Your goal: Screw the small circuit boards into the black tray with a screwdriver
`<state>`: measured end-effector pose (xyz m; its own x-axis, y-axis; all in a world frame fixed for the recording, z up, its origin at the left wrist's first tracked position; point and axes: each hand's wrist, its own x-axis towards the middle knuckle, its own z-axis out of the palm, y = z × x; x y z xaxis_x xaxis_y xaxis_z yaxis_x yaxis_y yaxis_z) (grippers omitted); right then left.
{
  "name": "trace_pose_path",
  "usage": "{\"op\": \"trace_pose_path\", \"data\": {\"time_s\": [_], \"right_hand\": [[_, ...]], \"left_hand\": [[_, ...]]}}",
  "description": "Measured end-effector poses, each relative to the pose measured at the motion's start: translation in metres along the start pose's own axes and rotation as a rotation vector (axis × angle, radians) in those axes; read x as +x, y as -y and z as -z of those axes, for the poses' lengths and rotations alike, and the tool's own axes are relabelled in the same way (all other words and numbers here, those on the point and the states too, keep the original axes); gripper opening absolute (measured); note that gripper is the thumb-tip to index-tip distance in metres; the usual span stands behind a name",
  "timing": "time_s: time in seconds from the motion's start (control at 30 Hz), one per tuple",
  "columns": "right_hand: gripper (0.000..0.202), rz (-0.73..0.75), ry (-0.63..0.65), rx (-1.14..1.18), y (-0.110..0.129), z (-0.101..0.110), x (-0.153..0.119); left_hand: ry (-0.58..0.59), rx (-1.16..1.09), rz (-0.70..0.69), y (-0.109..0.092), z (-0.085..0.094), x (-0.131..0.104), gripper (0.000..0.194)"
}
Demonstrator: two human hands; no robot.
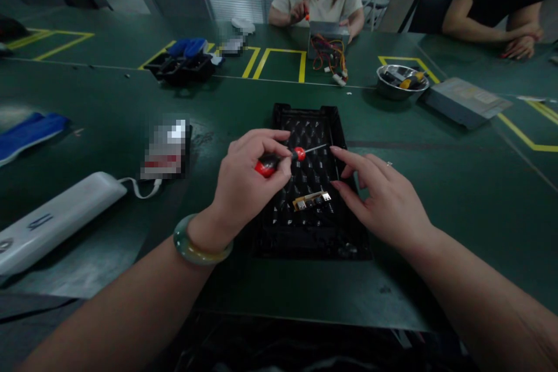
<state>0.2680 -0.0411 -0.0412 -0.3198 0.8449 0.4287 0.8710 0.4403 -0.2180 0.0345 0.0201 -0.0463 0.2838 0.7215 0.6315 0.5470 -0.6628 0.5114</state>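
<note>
My left hand [250, 171] is closed around the handle of a red and black screwdriver [299, 154]. Its thin metal shaft points right, over a black plastic panel [311, 241] with a patterned middle. Near the shaft's tip is my right hand [370, 186], its thumb and forefinger apart and nothing visible between them; its other fingers are curled. Those fingertips are at the panel's right edge, though contact cannot be made out. A small circuit board [311, 201] with metal USB ports lies on the panel, below the screwdriver.
A white power strip [65, 221] and a phone-like device [168, 151] lie to the left, joined by a cable. Farther back are a black tray [178, 70], a metal bowl [394, 90] of tools and a grey metal box [466, 102]. Across the table a person handles a wired metal box [328, 40].
</note>
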Motion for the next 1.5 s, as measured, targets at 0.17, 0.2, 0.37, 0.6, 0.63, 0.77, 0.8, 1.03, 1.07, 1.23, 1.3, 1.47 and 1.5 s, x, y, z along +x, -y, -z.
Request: {"op": "trace_pose_path", "data": {"time_s": [0.17,0.2,0.37,0.6,0.63,0.77,0.8,1.03,1.07,1.23,1.3,1.47,1.5], "right_hand": [[0.052,0.087,0.059,-0.122,0.006,-0.006,-0.001],[0.049,0.089,0.086,-0.128,0.006,-0.007,-0.001],[0.038,0.011,0.210,-0.070,0.000,-0.010,0.002],[0.033,-0.012,0.268,-0.006,0.000,-0.011,0.003],[0.034,-0.023,0.265,-0.001,0.000,-0.010,0.003],[0.044,-0.041,0.244,0.032,0.001,-0.010,0.002],[0.048,-0.041,0.230,0.043,0.001,-0.010,0.002],[0.062,0.080,0.052,-0.099,0.005,-0.004,0.004],[0.055,0.095,0.012,-0.152,0.006,-0.001,0.003],[0.027,0.029,-0.194,-0.249,0.005,0.018,-0.004],[0.030,-0.054,-0.288,-0.091,0.003,0.024,-0.005],[0.006,-0.237,-0.596,0.726,0.003,0.028,0.000],[0.010,-0.259,-0.629,0.872,0.003,0.028,0.001]], "left_hand": [[0.097,-0.086,-0.215,-0.008,-0.001,-0.004,0.030],[0.128,-0.079,-0.207,-0.007,-0.003,-0.004,0.030],[0.302,0.070,-0.049,0.002,-0.007,0.000,0.021],[0.625,0.251,-0.017,-0.007,0.003,-0.002,0.060],[0.647,0.244,-0.013,-0.007,0.003,-0.003,0.062],[0.594,0.183,0.086,-0.005,0.001,-0.006,0.059],[0.552,0.156,0.117,-0.005,0.001,-0.005,0.057],[0.321,-0.005,0.002,-0.025,0.008,-0.010,0.059],[0.320,-0.020,-0.043,-0.027,0.009,-0.011,0.061],[0.396,-0.227,-0.094,-0.025,0.011,-0.014,0.050],[0.354,-0.227,-0.008,-0.019,0.008,-0.011,0.036],[0.476,-0.036,0.037,-0.007,0.000,-0.003,0.032],[0.546,-0.025,-0.001,-0.007,-0.001,-0.002,0.034]]}}
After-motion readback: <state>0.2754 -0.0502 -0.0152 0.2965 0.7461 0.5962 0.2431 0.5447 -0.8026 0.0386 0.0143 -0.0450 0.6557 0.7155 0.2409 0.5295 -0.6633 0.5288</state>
